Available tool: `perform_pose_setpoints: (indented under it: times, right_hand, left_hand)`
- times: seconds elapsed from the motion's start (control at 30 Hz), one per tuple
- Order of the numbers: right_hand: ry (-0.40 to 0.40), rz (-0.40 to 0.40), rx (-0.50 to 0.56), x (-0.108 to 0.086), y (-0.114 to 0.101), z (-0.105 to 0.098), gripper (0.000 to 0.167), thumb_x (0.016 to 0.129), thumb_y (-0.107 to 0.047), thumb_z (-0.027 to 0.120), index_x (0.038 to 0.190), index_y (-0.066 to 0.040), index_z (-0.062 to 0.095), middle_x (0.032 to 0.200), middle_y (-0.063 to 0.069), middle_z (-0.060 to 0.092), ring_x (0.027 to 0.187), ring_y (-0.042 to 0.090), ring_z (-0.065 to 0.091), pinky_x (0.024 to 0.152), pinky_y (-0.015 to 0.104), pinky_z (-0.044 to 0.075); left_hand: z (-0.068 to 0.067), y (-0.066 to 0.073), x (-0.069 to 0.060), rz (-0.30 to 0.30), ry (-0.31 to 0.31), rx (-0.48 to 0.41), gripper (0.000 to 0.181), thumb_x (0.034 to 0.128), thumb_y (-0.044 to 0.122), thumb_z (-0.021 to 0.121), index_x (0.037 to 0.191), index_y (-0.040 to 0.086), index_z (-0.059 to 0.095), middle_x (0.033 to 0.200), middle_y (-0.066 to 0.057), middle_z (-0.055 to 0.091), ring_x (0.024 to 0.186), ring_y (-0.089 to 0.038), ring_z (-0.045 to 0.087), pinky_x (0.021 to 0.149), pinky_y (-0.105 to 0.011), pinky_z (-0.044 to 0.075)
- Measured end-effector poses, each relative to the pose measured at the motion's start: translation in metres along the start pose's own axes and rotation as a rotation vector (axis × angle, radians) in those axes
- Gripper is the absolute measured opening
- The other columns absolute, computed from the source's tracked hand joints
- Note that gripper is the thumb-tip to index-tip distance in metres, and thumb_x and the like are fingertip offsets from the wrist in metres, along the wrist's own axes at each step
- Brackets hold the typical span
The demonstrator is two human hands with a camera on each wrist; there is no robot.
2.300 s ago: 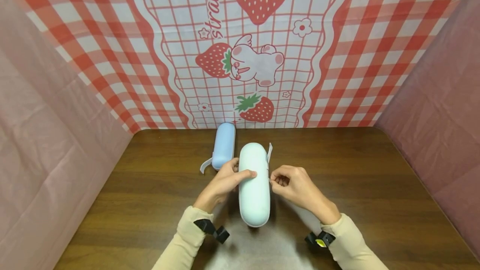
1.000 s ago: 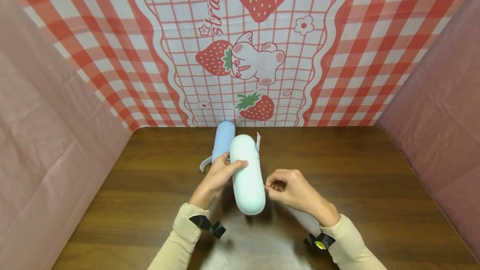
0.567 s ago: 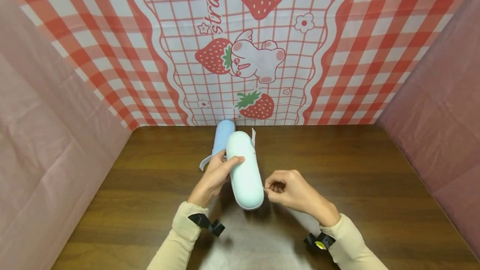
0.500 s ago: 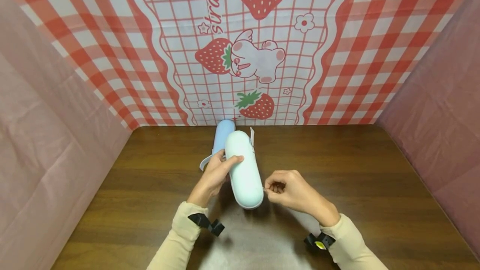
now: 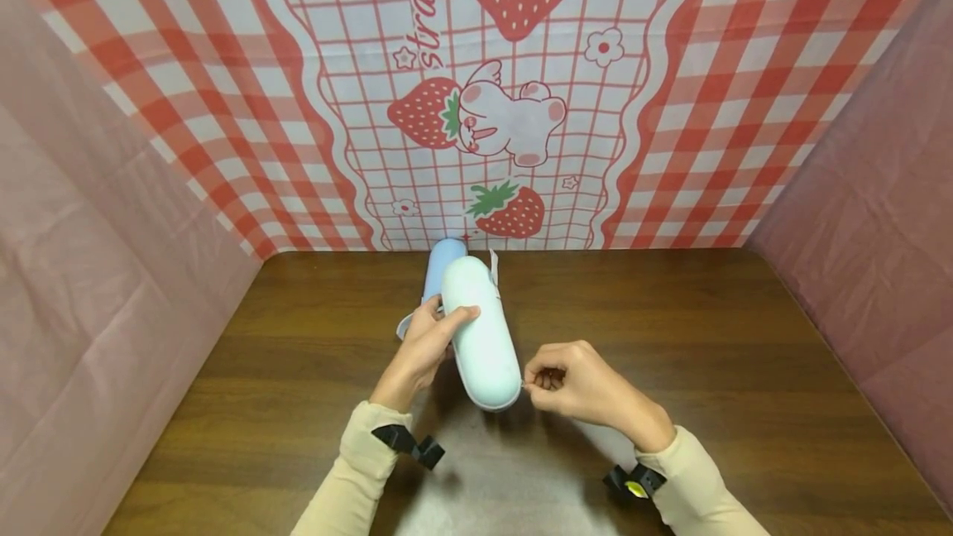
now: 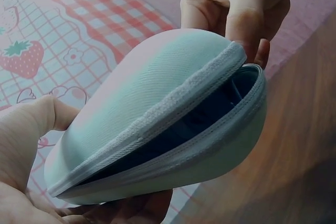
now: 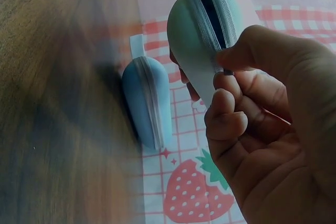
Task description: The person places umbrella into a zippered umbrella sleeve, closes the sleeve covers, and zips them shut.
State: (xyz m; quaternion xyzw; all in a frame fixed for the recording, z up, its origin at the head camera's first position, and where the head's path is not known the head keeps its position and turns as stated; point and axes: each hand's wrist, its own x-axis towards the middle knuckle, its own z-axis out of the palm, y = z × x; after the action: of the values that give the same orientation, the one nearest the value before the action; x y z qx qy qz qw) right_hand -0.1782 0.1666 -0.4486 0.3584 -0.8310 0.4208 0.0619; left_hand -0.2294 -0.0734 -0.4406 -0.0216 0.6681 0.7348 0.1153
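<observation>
A mint-green hard zip case is held above the table, tilted with its far end to the left. My left hand grips it from the left side, thumb across the top and fingers beneath. At its near right edge, my right hand pinches the zipper pull, which the fingertips mostly cover. In the left wrist view the zipped edge of the green case gapes, with a dark interior that I cannot make out. A short pale strap sticks out near the far end.
Behind the green case lies a smaller blue zip case with a pale strap, partly covered by it, close to the back of the wooden table. A strawberry-print cloth hangs behind, with pink cloth on both sides.
The green case has moved left and away from me and has tilted, now covering more of the blue case. My right hand's pinch has shifted along its edge to the near end.
</observation>
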Motion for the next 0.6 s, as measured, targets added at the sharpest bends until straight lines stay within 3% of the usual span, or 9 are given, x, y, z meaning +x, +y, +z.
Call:
perform_pose_setpoints:
  times: [0.33,0.6]
  right_hand:
    - [-0.027,-0.012,0.009,-0.0001,-0.0006,-0.0003,0.017,0.076,0.003,0.077,0.076,-0.013,0.074,0.072,-0.012,0.062,0.063,0.001,0.057,0.054,0.021,0.052]
    - [-0.09,-0.019,0.045,0.0005,-0.0023,0.0015,0.014,0.082,0.002,0.077,0.079,-0.012,0.075,0.075,-0.008,0.066,0.065,-0.002,0.056,0.055,0.02,0.053]
  left_hand:
    - [-0.0007,0.0024,0.0001,0.0,0.015,-0.007,0.064,0.0906,0.023,0.071,0.142,-0.004,0.043,0.122,-0.024,0.067,0.097,-0.023,0.07,0.08,-0.043,0.06]
    - [-0.0009,0.0025,0.0012,0.002,0.064,-0.043,0.066,0.0898,0.022,0.071,0.144,-0.003,0.043,0.128,-0.025,0.063,0.103,-0.026,0.067,0.084,-0.048,0.06]
